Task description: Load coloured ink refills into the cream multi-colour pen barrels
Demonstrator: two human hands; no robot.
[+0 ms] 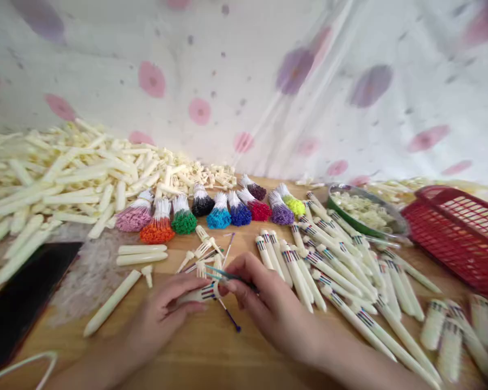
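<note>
Our left hand (162, 314) is clenched round a cream pen barrel (199, 294), held just above the table. Our right hand (268, 303) pinches a teal refill (228, 275) with its tip right at the barrel's end. On the wooden table (211, 352) we have coloured refill bundles (219, 216) behind the hands, a loose barrel pile (65, 173) on the left, assembled pens (341, 271), a green bowl (333, 208) and a red basket (459, 238) on the right, and a spotted cloth (228, 81) at the back.

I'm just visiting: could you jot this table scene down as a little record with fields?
Left hand: grips a cream pen barrel
Right hand: pinches a thin teal refill
Behind hands: refill bundles in many colours
Left: pile of cream barrels
Right: striped pens, red basket, green bowl
</note>
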